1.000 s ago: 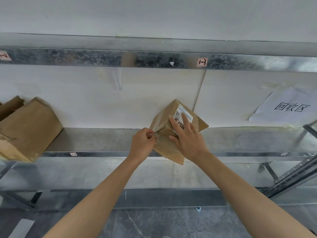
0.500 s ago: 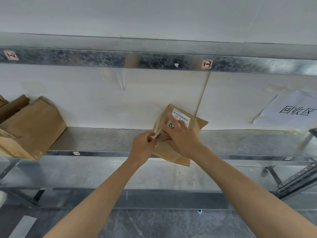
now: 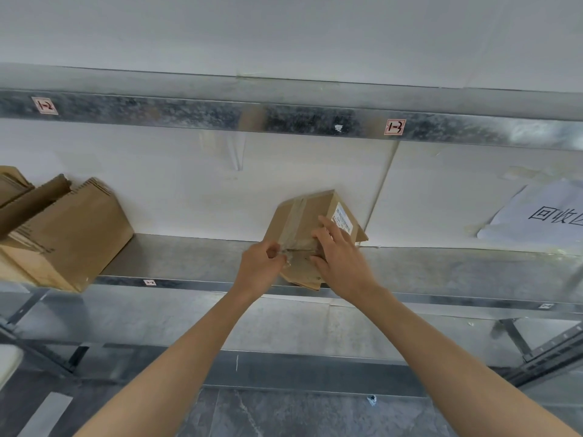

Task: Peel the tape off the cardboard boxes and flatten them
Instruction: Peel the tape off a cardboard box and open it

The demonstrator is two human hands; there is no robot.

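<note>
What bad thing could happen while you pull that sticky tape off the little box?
The small box is tilted on the shelf edge, steadied only by the right hand, so a hard tug might drag it off. The left hand pinches just a small bit of clear tape, which could tear or slip free. The tape might also rip the cardboard's surface.

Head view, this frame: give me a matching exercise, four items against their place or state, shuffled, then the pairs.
Items:
1. small box
2. left hand
3. right hand
4. larger boxes

Places or states:
A. at the shelf's left end
B. tilted on the shelf, still taped
C. pinching the tape end
D. spread flat on the box

Pairs: 1-B, 2-C, 3-D, 4-A
</note>
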